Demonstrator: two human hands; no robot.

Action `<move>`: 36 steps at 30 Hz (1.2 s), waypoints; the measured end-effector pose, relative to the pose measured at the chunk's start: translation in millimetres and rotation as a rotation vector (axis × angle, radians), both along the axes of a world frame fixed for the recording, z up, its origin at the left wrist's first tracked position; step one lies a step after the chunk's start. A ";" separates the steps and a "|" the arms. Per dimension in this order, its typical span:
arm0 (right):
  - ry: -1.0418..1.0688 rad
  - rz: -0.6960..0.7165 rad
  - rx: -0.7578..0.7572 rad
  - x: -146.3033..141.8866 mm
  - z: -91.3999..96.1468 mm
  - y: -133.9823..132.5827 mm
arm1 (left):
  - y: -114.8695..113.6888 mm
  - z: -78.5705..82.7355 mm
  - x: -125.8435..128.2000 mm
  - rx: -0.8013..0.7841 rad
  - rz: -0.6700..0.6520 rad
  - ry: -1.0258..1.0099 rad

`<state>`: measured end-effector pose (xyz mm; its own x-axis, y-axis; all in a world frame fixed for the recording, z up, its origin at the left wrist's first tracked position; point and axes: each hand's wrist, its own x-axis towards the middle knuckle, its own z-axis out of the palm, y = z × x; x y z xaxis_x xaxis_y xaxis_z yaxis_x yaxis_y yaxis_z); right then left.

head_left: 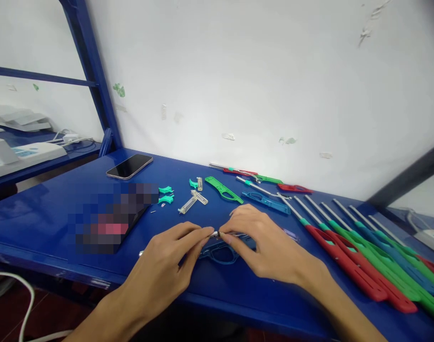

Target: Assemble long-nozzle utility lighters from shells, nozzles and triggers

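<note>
Both of my hands meet over the blue lighter casing half, which lies on the blue table near its front. My left hand is closed in a pinch on a small white part. From the other side, my right hand pinches at the dark end of this part; what exactly its fingertips grip is too small to make out. The right hand covers much of the casing. Beyond my hands lie a green casing half and another blue casing half with a metal lighter tube beside it.
Several long-tubed lighters in red, green and blue lie in a row on the right. Clear fuel tanks and teal triggers are left of centre. A phone and a blurred-out dark object lie further left. A white wall stands behind.
</note>
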<state>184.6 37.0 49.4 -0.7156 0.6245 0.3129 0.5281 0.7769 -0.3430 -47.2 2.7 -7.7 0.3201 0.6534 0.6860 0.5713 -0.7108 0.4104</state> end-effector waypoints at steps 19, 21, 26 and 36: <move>-0.119 0.034 0.175 -5.7 -3.7 -8.6 | -0.4 3.9 -0.4 -0.134 0.072 0.100; -0.112 0.029 0.158 -5.8 -1.4 -10.6 | -0.1 3.9 0.0 -0.116 0.092 0.165; -0.120 0.013 0.114 -6.1 -0.5 -10.4 | -1.2 1.7 -1.9 -0.116 0.064 0.202; 0.070 -0.209 -0.074 13.7 2.8 -4.2 | -2.0 4.6 -2.5 -0.183 0.002 0.015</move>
<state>198.2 32.8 52.1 -0.5464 0.7800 0.3049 0.6478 0.6244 -0.4364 -49.8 0.6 -3.1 0.3278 0.7674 0.5510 0.5800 -0.6239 0.5238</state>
